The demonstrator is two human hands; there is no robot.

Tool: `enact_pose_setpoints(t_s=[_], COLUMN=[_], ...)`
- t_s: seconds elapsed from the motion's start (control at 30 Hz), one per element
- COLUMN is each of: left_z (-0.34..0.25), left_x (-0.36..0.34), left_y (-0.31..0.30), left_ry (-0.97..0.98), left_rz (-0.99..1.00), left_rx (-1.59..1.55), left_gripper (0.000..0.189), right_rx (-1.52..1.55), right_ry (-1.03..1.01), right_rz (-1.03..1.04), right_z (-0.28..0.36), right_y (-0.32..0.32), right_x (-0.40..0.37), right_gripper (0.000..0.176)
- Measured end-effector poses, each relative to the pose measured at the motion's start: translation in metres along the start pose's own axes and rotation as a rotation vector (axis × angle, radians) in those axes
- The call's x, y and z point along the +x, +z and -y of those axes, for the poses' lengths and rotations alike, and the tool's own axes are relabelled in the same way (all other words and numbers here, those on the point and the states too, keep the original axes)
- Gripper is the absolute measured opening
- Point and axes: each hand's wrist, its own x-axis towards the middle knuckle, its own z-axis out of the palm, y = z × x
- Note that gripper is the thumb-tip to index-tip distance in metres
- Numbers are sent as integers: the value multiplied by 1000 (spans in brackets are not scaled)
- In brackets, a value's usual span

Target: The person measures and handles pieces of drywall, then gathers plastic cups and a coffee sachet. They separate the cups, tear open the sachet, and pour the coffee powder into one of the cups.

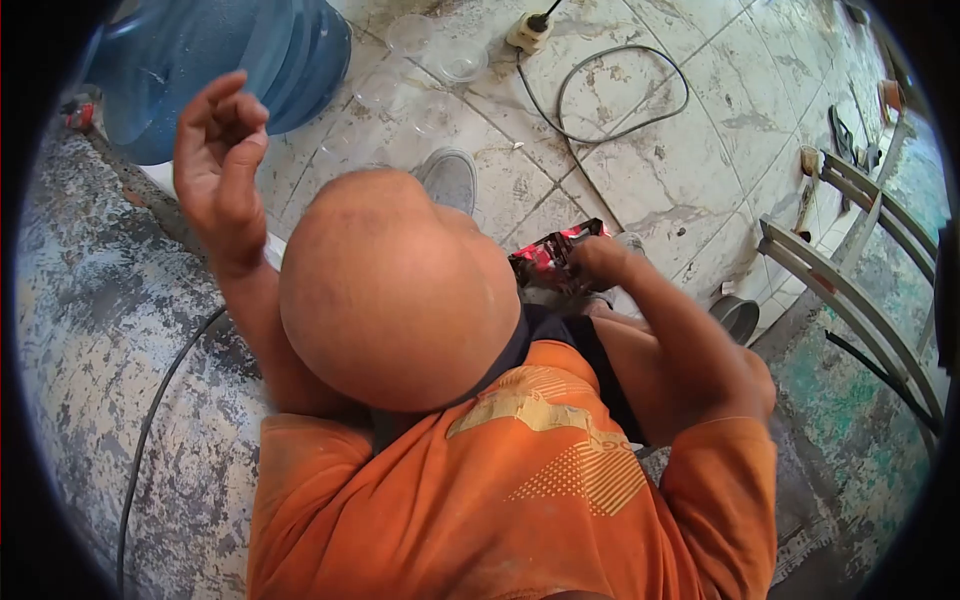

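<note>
1. Red-and-black packet (545, 262) is gripped in the person's right hand (600, 258), low in front of the orange shirt (520, 480) and above the near part of the tiled floor (680, 170). It looks glossy and crumpled; whether it is torn open cannot be told.
2. Left hand (218, 165) is raised beside the head, empty, with fingers loosely curled, well apart from the packet.
3. The packet appears to be handled one-handed. Working it further would likely call for the left hand to come down and take its free end.
4. Farther off, a blue water jug (215, 60) stands at the floor's far-left corner with clear plastic cups (455, 60) near it. A cable (687, 92) loops from a power strip (530, 30) by the far edge.
</note>
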Motion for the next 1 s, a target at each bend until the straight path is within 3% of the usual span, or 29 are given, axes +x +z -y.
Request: enact_pose_setpoints(t_s=[0.03, 0.07, 0.1, 0.13, 0.2, 0.23, 0.3, 0.37, 0.4, 0.43, 0.47, 0.53, 0.6, 0.67, 0.7, 0.73, 0.8, 0.83, 0.87, 0.93, 1.0], left_z=[-21, -42, -62, -82, -115, -124, -142, -138, -144, -142, -135, -133, -127, -124, -124, -134, -163, -165, -169, -184, -195], left_x=[6, 13, 20, 30, 47, 48, 51, 47, 45, 45, 43, 42, 26, 1, -3, -13, -25, -27, -27, -26, -17], left_y=[5, 12, 21, 33, 64, 83, 125, 174, 204, 236, 266, 316, 348, 361, 370, 368, 355, 359, 359, 356, 343], left_ry=[9, 22, 42, 65, 169, 195, 318, 561, 573, 584, 610, 523, 372, 131, 56, -37, -163, -15, -28, -46, 40], left_rz=[9, 218, 427, 436, 927, 934, 1319, 1435, 1507, 1552, 1565, 1652, 1742, 1553, 1542, 1477, 1401, 1374, 1389, 1224, 1212], left_rx=[-1, 49, 101, 98, 413, 416, 463, 456, 523, 482, 434, 425, 110, -293, -438, -733, -819, -750, -871, -1079, -1032], left_gripper=[45, 47, 50, 50, 55, 55, 65, 83, 95, 103, 110, 104, 98, 95, 95, 94, 93, 91, 87, 68, 68], right_rx=[87, 170, 230, 292, 355, 390, 429, 757, 741, 800, 854, 1052, 1230, 1103, 1019, 987, 749, 751, 755, 756, 541], right_ry=[-77, -152, -104, -57, -29, -20, -2, -80, -238, -247, -257, -525, -780, -501, -380, -398, -173, -150, -55, 69, 247], right_rz=[50, 96, 131, 164, 80, 14, -85, -415, -533, -824, -1123, -1380, -1570, -1677, -1628, -1508, -1373, -1378, -1298, -1245, -1247], right_z=[-6, -7, 0, 7, 18, 29, 45, 52, 45, 41, 36, 16, 10, 6, 10, 22, 35, 48, 63, 86, 107], right_y=[-19, -43, -76, -110, -155, -179, -205, -212, -215, -195, -171, -158, -156, -149, -143, -147, -155, -162, -171, -178, -178], right_x=[-20, -43, -70, -99, -152, -181, -231, -274, -290, -304, -316, -338, -362, -384, -389, -393, -405, -411, -417, -433, -452], right_gripper=[18, 21, 23, 25, 25, 23, 21, 24, 26, 28, 31, 37, 40, 40, 40, 36, 27, 27, 24, 23, 25])
